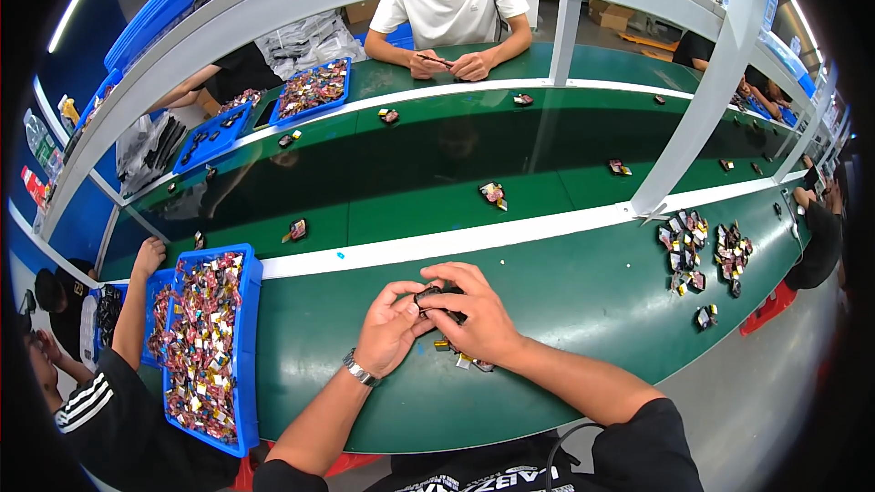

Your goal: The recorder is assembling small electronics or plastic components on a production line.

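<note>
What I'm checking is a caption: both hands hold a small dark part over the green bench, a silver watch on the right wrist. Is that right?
No: the head view shows the silver watch on the left wrist. The left hand and right hand do hold a small dark part over the green bench.

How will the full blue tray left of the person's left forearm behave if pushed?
The blue tray is probably heavy, being full of small parts. It is likely stiff: its sides show no sagging. The parts, loosely heaped, might spill.
</note>
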Available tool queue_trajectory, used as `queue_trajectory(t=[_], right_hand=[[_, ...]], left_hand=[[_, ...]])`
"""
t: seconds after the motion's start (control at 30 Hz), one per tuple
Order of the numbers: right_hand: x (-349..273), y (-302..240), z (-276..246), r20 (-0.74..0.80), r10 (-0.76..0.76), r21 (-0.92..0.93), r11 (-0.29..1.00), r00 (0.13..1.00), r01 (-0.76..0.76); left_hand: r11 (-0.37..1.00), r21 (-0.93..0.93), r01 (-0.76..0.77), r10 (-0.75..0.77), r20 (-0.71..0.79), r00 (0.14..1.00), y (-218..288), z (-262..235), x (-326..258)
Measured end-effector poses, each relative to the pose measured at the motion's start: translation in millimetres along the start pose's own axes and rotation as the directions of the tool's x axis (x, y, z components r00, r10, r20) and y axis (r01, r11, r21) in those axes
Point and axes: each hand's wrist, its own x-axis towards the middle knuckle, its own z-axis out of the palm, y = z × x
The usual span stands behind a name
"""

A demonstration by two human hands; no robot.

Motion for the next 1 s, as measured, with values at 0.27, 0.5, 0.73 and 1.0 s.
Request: queue_trajectory(t=[0.27, 0.5, 0.73, 1.0], right_hand=[[2.5, -2.2, -0.5, 0.015, -0.017, -0.058, 0.998, 1.0, 0.017], [5.9, -3.6, 1.6, -0.048, -0.149, -0.274, 0.953, 0.988, 0.13], [5.4, -8.9, 1.1, 0.017, -0.267, -0.407, 0.878, 0.964, 0.25], [6.6, -9.9, 1.2, 0.039, -0.314, -0.497, 0.817, 0.949, 0.291]], left_hand=[[1.0, -0.008, -0.007, 0.006, -0.073, 0.997, -1.4, 3.1, 1.6], [1.0, -0.014, 0.009, -0.01, -0.056, 0.998, 1.1, 1.6, 0.4], [1.0, -0.01, 0.03, -0.031, -0.09, 0.995, 4.2, 5.5, -0.2], [0.999, 0.005, 0.052, -0.051, -0.088, 0.995, 1.4, 2.0, -0.2]])
